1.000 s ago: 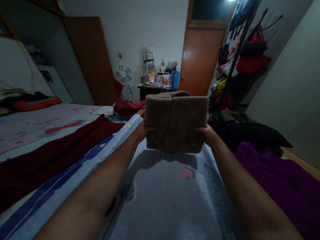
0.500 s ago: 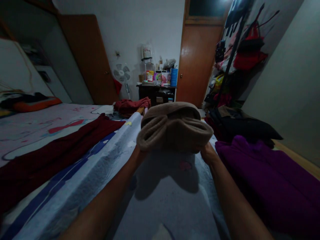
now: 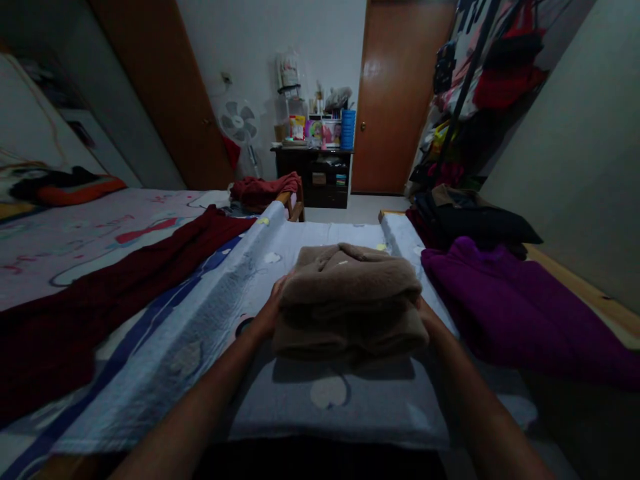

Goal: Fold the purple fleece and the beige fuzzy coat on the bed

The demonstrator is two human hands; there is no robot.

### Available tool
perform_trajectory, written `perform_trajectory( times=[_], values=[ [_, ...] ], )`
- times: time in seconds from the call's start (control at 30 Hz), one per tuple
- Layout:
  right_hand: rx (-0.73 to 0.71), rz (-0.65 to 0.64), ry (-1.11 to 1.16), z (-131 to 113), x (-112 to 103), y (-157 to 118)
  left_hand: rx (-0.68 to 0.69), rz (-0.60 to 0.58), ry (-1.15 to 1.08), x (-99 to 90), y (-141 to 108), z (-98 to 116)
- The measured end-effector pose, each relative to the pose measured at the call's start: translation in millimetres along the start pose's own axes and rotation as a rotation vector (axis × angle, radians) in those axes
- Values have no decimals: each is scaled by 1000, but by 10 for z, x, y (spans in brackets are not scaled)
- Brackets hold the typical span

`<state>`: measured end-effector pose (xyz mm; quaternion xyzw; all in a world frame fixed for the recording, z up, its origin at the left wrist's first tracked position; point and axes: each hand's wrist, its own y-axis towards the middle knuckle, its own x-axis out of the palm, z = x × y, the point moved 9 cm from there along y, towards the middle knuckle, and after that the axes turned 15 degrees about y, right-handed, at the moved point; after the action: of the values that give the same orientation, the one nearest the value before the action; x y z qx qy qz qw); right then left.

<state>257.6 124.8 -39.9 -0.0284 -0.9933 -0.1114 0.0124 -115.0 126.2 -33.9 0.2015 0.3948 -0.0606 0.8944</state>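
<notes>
A folded brown fleece top [image 3: 350,300] is in front of me, its collar and a small pale label facing up. It lies on or just above the light blue sheet [image 3: 340,420] with heart shapes; a dark shadow shows under its near edge. My left hand [image 3: 277,300] grips its left side, with the fingertips partly hidden by the cloth. On the opposite side my right hand [image 3: 423,315] holds the right edge, most of its fingers out of sight behind the fabric.
A purple garment [image 3: 515,307] lies at right, with a dark clothes pile [image 3: 475,217] beyond it. Dark red trousers [image 3: 125,293] stretch across the bed at left. A reddish cloth [image 3: 265,190] hangs by a wooden post. A fan [image 3: 239,123] and black cabinet [image 3: 310,177] stand behind.
Both hands have brought the folded brown top down and nearer to me, and it has tipped so its collar side faces up. The view has tilted downward.
</notes>
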Motion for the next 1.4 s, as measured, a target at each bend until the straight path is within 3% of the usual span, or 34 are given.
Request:
perform_trajectory(
  times=[0.07,0.13,0.27,0.37,0.47,0.6,0.73,0.8,0.87,0.97,1.03,1.13,1.23,1.4],
  values=[
    [101,-65,54,8,59,-149,29,-40,-60,16,-137,48],
    [195,-85,152,-12,84,-271,-26,-92,-179,39,-254,45],
    [431,35,328,34,-14,-448,-440,-174,-527,78,-487,-175],
    [509,109,410,38,-48,-539,-753,-195,-771,117,-658,-277],
    [514,151,429,41,-7,-587,-885,-213,-843,199,-694,-218],
    [458,220,281,85,17,-583,-765,-115,-720,236,-534,-52],
    [335,174,118,61,13,-536,-667,-84,-547,218,-496,-10],
    [229,155,-72,-34,-20,-515,-638,-51,-294,113,-513,-48],
    [65,183,-357,-226,-40,-493,-572,78,78,-102,-506,4],
    [-143,186,-692,-487,132,-468,-316,200,431,-219,-440,417],
    [-160,101,-806,-500,340,-449,-79,85,475,-31,-406,786],
    [-90,7,-980,-411,559,-482,188,-205,548,379,-502,1227],
    [-17,-31,-1104,-379,608,-557,222,-330,693,574,-601,1347],
    [-10,-141,-1193,-588,705,-420,245,-329,773,567,-584,1390]
  ],
)
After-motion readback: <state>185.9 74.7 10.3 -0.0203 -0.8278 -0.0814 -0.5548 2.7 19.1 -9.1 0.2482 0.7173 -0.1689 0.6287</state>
